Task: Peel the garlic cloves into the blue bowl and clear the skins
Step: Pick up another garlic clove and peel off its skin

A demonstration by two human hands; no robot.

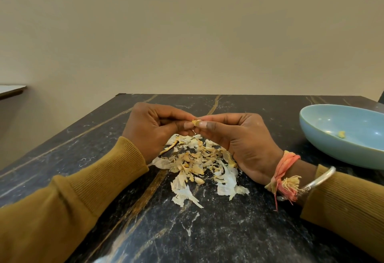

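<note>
A small garlic clove (195,121) is pinched between the fingertips of both hands, above the table's middle. My left hand (152,128) grips it from the left and my right hand (239,138) from the right, thumbs nearly touching. Most of the clove is hidden by my fingers. Below the hands lies a pile of papery garlic skins (199,165) with a few small cloves mixed in. The blue bowl (324,144) stands at the right edge of the view, holding one small yellowish piece of garlic (341,134).
The dark marble table (187,231) with gold veins ends at a beige wall behind. A loose skin flake (188,230) lies nearer to me. A light shelf edge (12,90) shows at far left.
</note>
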